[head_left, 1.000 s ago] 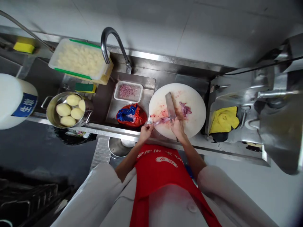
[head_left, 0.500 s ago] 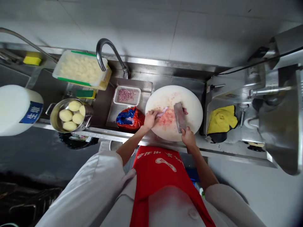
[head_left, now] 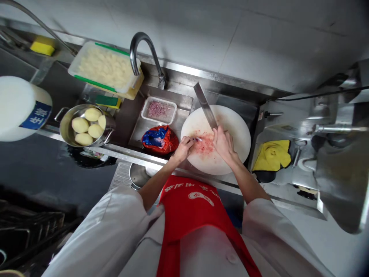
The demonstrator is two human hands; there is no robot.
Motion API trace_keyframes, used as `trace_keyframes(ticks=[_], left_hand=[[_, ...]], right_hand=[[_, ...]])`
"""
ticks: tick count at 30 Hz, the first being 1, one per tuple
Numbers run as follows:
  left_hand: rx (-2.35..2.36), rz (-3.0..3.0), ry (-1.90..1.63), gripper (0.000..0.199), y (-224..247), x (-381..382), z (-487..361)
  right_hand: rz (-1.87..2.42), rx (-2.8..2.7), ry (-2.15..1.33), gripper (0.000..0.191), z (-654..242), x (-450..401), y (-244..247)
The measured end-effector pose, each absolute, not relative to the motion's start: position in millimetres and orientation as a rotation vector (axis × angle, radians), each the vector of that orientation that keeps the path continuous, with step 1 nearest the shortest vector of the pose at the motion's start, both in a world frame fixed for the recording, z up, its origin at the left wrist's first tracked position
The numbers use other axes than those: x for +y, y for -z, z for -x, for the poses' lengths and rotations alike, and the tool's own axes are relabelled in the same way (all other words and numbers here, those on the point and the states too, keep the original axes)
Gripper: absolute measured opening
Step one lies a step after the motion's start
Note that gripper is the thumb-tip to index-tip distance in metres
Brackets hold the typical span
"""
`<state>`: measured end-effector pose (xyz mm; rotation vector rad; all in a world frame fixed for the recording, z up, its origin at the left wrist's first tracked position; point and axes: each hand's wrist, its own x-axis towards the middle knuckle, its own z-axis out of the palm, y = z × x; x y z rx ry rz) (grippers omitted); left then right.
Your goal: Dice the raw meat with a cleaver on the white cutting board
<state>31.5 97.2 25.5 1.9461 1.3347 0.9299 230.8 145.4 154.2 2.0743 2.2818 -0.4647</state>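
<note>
— How far along is the person, from where you stand?

— Partway, I'd judge. In the white basket (head_left: 155, 119), left of the frame's centre, lie pink bits (head_left: 157, 109) cut small. Those look done.

— And what's left?

— At least the piece of meat (head_left: 197, 139) on the round board (head_left: 240, 130), right of the frame's middle. It's toward the board's left side, partly covered by the left hand (head_left: 184, 149).

— Has that hand got hold of it?

— Looks like it: fingers bunched together, pinching one end.

— And the right hand (head_left: 224, 144)?

— Wrapped firmly round the cleaver (head_left: 205, 104). The blade slants to the upper left, its far end past the board's top edge, apart from the meat.

— So no cut going on this instant?

— None that I see. The red specks (head_left: 205, 144) between the hands suggest some cutting has been done, though.

— What about the red bag (head_left: 172, 141), below the basket?

— Something pale shows inside its blue lining. Whether that's waiting its turn or set aside, I can't tell.
</note>
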Motion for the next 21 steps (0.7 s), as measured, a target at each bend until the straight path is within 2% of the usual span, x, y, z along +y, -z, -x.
trace_keyframes(ticks=[6, 13, 17, 21], left_hand=[[1.375, -1.960, -0.967, 0.029, -35, 88, -25], [1.452, -1.869, -1.083, 0.023, -16, 57, -41], [1.448, -1.814, -1.103, 0.020, -10, 47, -46], [1.485, -1.854, -1.084, 0.018, -4, 44, -42]], right_hand=[[-2.108, 2.182, 0.547, 0.043, -220, 128, -131], [-2.170, 2.049, 0.698, 0.036, -198, 100, -122], [-2.233, 2.023, 0.648, 0.043, -190, 92, -120], [-2.104, 1.945, 0.788, 0.037, -184, 88, -99]])
